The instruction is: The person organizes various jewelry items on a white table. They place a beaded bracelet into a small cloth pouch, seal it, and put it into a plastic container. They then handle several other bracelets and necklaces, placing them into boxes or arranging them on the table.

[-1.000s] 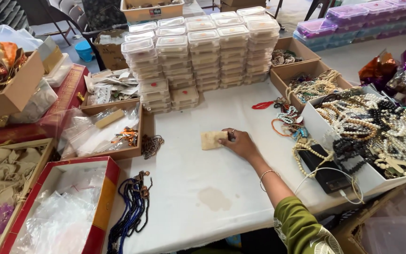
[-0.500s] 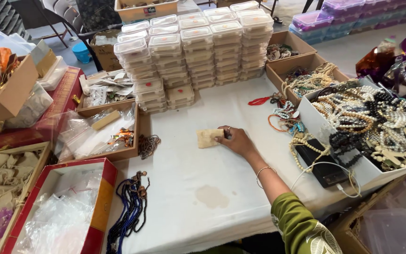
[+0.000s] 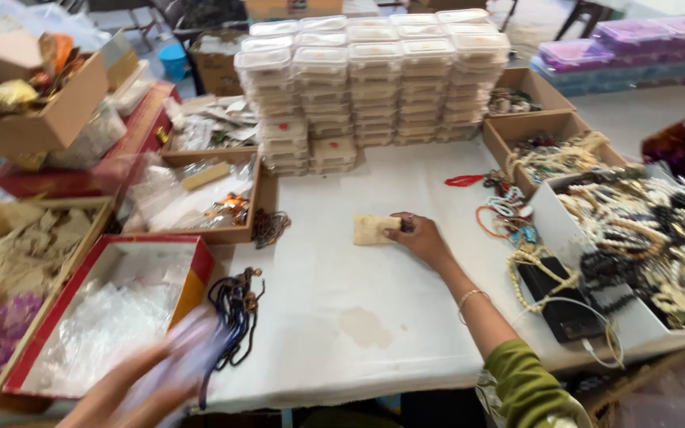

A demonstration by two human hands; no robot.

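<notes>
My right hand [image 3: 420, 238] rests on the white tablecloth [image 3: 334, 261] near the middle, its fingers gripping the right edge of a small beige pouch [image 3: 370, 230] that lies flat. A thin bangle sits on that wrist and the sleeve is green. My left hand [image 3: 116, 395] is at the bottom left, blurred by motion, and holds a pale lilac packet [image 3: 188, 349] over the table's front edge, next to a red box.
Stacks of clear lidded boxes [image 3: 374, 87] stand at the back. A red box of clear bags [image 3: 112, 317] and a cardboard tray [image 3: 208, 198] lie on the left. Dark blue cords [image 3: 233, 305] lie beside them. A white box of bead necklaces [image 3: 652, 238] and a black device [image 3: 564, 297] are on the right.
My left hand has come into view at the bottom left with the pale packet, moving fast. My right hand stays on the beige pouch.
</notes>
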